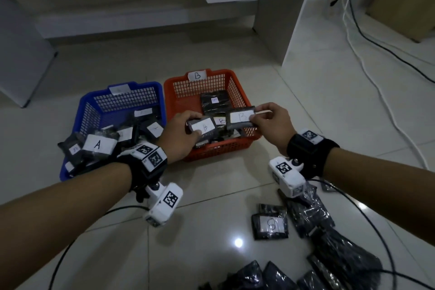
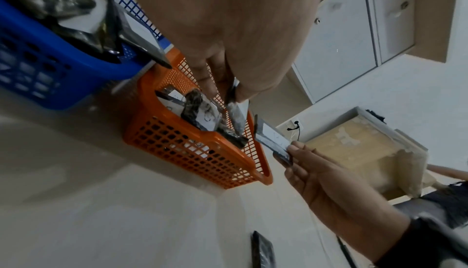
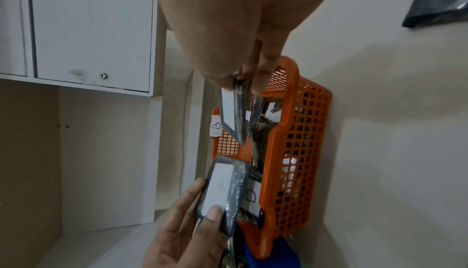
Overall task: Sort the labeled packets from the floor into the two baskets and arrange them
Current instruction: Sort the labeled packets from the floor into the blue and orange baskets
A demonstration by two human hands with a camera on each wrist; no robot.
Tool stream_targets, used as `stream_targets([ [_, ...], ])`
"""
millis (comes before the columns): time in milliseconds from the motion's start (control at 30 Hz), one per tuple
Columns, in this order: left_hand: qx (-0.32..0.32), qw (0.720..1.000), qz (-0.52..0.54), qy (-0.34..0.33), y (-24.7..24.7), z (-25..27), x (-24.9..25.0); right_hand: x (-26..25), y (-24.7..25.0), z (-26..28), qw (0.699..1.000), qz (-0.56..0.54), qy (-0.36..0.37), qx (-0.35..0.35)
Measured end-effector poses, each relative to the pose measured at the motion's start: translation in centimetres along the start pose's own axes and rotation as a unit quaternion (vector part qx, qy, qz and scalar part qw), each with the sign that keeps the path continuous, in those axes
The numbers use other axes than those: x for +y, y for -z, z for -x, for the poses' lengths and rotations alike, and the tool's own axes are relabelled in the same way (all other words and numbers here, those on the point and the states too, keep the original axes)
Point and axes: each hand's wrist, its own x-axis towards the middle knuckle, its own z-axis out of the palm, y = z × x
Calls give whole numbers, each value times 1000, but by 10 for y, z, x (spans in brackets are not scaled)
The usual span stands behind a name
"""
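Two mesh baskets stand side by side on the tiled floor: a blue basket (image 1: 80, 110) on the left and an orange basket (image 1: 235, 80) tagged B on the right. My left hand (image 1: 181, 134) grips a dark packet with a white B label (image 1: 203, 127) over the orange basket's front left. My right hand (image 1: 270, 122) pinches another B-labelled packet (image 1: 241, 117) by its right edge above the same basket. Both packets also show in the right wrist view, the left one (image 3: 222, 188) and the right one (image 3: 231, 112). Several packets lie inside each basket.
Loose dark packets (image 1: 270, 223) lie on the floor at the lower right, near my right wrist. A packet marked A (image 1: 98, 145) overhangs the blue basket's front. Cables (image 1: 367, 37) run from a wall socket on the right. White cabinets stand behind the baskets.
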Motion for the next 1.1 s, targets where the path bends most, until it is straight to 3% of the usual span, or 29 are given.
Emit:
stream_targets([
  [100,-8,998,-68,4,-13,-15,-3,11,-8,-18,996,85,11,-11],
  [200,-20,992,-123,-16,-24,-20,-8,18,-4,-28,968,241,54,-36],
  [333,3,969,-242,-41,-28,-22,-13,23,0,-30,945,312,92,-40],
  [433,-11,974,-222,-39,-26,-23,-14,27,-1,-30,934,342,102,-30],
  [567,-17,982,-187,-26,-18,-23,-17,28,-1,-26,898,421,127,-33],
  [733,17,970,-236,-54,-14,-17,-10,24,9,-19,899,414,135,-36],
  [900,51,966,-201,-156,-16,2,3,26,20,10,906,377,188,-44],
  [1000,-35,970,-135,-200,-27,28,7,45,28,42,893,387,213,-91],
  [1100,-206,950,-135,-191,-42,55,4,67,44,72,842,450,180,-239],
])
